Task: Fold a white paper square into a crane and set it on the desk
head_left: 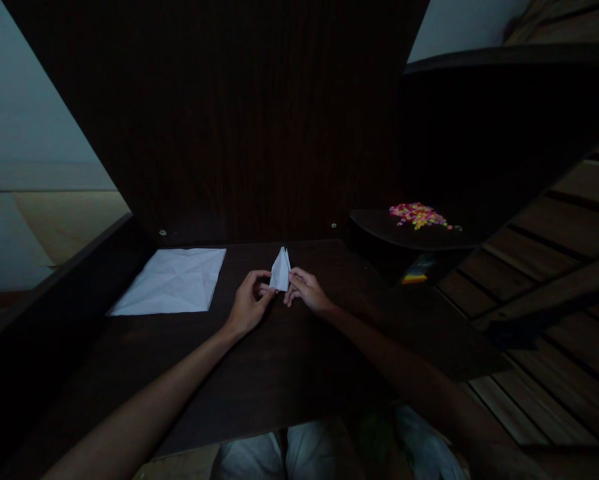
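A small piece of folded white paper (280,270) stands between my hands above the dark tabletop, its pointed tips upward. My left hand (252,298) pinches its lower left edge between thumb and fingers. On the other side, my right hand (304,290) grips the paper's right edge, with the lower fingers curled beneath. Left of my hands, creased white sheets of paper (172,280) lie flat on the table.
A dark wooden panel (239,120) rises behind the table (259,373). To the right, a rounded shelf (379,223) bears a heap of small colourful pieces (419,215). Below it is a small item with a yellow-orange edge (415,278). A low dark side board (79,267) borders the left.
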### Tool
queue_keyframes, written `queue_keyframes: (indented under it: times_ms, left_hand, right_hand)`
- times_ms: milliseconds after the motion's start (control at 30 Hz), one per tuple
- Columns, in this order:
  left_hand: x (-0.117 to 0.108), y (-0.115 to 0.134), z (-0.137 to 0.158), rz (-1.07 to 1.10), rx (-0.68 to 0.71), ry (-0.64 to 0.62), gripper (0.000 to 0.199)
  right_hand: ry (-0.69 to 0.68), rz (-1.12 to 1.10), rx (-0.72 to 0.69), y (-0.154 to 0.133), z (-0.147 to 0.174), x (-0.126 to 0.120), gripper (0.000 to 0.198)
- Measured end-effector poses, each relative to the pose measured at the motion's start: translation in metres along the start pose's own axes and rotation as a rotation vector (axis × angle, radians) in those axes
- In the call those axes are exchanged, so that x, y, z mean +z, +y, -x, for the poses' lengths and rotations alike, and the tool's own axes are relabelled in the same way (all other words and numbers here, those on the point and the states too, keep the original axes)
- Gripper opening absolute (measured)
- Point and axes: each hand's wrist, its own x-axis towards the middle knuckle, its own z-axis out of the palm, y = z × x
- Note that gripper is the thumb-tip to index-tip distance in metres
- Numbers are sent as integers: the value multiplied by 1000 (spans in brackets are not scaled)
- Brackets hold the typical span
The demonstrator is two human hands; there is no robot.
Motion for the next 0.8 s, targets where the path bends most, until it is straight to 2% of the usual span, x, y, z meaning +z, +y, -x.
queue_keyframes:
  times_ms: [167, 567, 667, 800]
  left_hand:
    - [0, -1, -2, 26, 70, 3, 24]
    - [-1, 1, -3, 25, 37, 4, 19]
    - [-2, 4, -4, 61, -5, 16, 22]
    - [-3, 3, -6, 292, -99, 3, 40]
  right_hand:
    - [29, -63, 21, -2, -1, 1, 34]
    - [51, -103, 27, -8, 2, 2, 28]
    - [49, -104, 19, -8, 2, 1, 27]
    - [76, -79, 3, -7, 2, 1, 26]
